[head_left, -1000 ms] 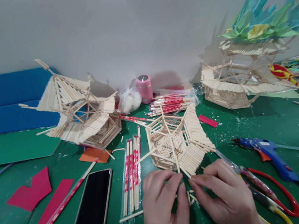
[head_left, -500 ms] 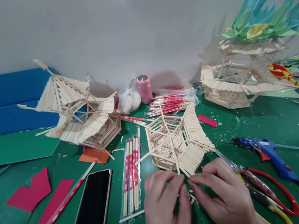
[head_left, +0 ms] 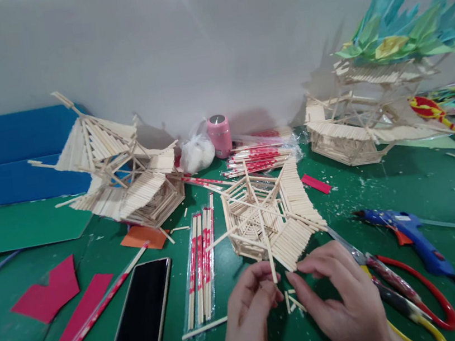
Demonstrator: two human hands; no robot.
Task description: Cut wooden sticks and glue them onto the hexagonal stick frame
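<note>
Currently, left hand point(head_left: 255, 305) is sitting at 6 o'clock of stick frame point(head_left: 259, 210), can't tell its grip; right hand point(head_left: 341, 290) is sitting at 5 o'clock, grip slightly spread.

The stick frame point(head_left: 259, 209) stands on the counter point(head_left: 446, 190), ahead of the left hand point(head_left: 255, 309) and right hand point(head_left: 340, 293); a stick packet point(head_left: 201, 267) lies left of the frame, a phone point(head_left: 137, 321) further left; a model point(head_left: 138, 194) stands behind the phone; a flask point(head_left: 220, 137) behind the frame; right of the right hand lie scissors point(head_left: 393, 280), then a glue gun point(head_left: 400, 224).
</note>
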